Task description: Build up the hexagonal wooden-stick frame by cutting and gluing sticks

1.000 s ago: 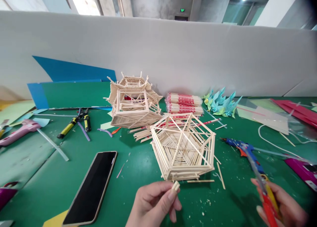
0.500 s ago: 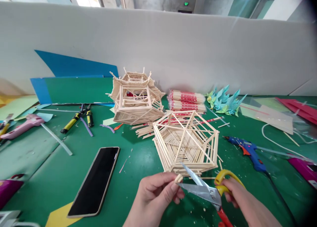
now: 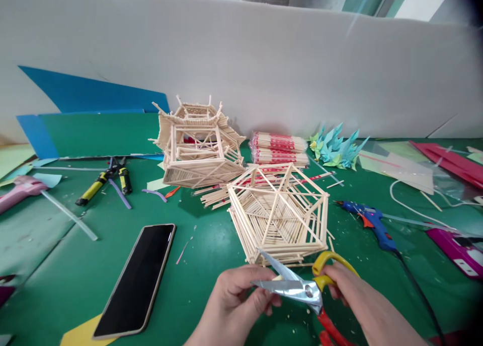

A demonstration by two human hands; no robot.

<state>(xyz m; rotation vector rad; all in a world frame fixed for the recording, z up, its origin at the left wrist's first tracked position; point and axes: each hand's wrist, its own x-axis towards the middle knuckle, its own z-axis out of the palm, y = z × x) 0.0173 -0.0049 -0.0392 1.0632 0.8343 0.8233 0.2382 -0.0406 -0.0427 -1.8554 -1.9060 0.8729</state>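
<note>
My left hand point(image 3: 241, 298) pinches a short piece of wooden stick point(image 3: 278, 277), mostly hidden behind a scissor blade. In my right hand point(image 3: 352, 290) are scissors point(image 3: 298, 288) with one yellow and one red handle. Their blades stand apart and reach across the fingertips of my left hand, around the stick piece. Just beyond both hands sits a six-sided frame point(image 3: 279, 212) built of thin wooden sticks. Behind it to the left stands a pavilion-like stick model point(image 3: 202, 147) with upturned roof corners.
A phone point(image 3: 136, 280) lies at left on the green table. Pliers point(image 3: 103, 180) and a pink glue gun point(image 3: 26, 190) are farther left. At right lies a blue glue gun point(image 3: 372, 222) with its cord. Bundled sticks point(image 3: 279, 149) and blue folded paper point(image 3: 337, 144) stand behind.
The scissors have moved left, their blades now passing over the stick piece and my left fingertips. The whole view has shifted slightly, with things appearing farther left and higher.
</note>
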